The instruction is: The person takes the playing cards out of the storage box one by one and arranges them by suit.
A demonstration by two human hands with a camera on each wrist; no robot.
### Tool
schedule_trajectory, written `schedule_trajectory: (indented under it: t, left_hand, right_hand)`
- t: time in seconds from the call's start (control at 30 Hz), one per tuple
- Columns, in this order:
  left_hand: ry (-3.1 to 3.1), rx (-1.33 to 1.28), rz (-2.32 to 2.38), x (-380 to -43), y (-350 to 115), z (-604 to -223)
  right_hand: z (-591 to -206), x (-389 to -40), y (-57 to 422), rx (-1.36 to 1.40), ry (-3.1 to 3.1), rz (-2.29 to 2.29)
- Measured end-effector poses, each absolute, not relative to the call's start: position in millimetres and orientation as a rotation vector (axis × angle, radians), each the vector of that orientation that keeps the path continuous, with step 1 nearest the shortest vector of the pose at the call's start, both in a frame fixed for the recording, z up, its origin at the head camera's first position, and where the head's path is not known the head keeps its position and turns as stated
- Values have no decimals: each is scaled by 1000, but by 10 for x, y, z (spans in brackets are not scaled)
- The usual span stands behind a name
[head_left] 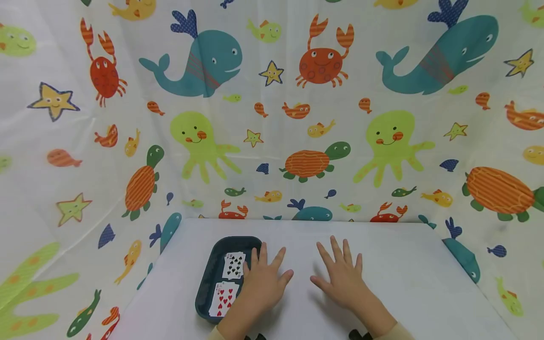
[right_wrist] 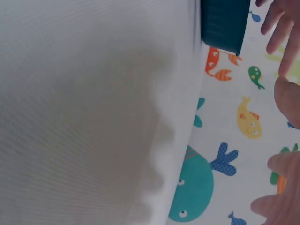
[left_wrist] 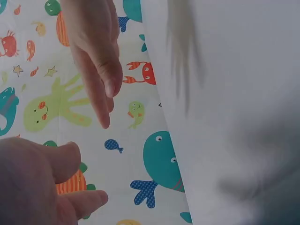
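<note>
Both hands hover above the white table with fingers spread and nothing held. My left hand (head_left: 264, 282) is over the right edge of a dark teal tray (head_left: 203, 293), covering part of it. Inside the tray lie two stacks of playing cards, face up: black spades (head_left: 233, 265) at the far end and red hearts (head_left: 223, 299) at the near end. My right hand (head_left: 343, 279) is farther right, apart from the tray, its shadow falling on the table. In the left wrist view the other hand (left_wrist: 96, 56) shows from the side. The right wrist view catches the tray's side wall (right_wrist: 225, 23).
A white tabletop (head_left: 425, 274) spreads under the hands. Around its back and sides hangs a white curtain (head_left: 263, 203) printed with sea animals. Dark bands (head_left: 360, 334) show at the wrists, by the light sleeves.
</note>
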State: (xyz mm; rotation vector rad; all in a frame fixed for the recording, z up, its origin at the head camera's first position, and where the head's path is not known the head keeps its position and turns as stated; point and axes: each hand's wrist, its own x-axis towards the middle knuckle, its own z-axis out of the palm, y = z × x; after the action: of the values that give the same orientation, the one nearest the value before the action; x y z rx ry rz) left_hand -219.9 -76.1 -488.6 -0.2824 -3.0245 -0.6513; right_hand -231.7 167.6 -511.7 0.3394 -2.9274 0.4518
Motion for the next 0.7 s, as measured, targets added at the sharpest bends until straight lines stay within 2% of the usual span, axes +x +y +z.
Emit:
schedule_trajectory:
  t: [0.7]
  left_hand:
    - [-2884,-14,-1189,-2087,-1598,-4518]
  right_hand:
    - [-4851,-2536,1351,551,-2897,900]
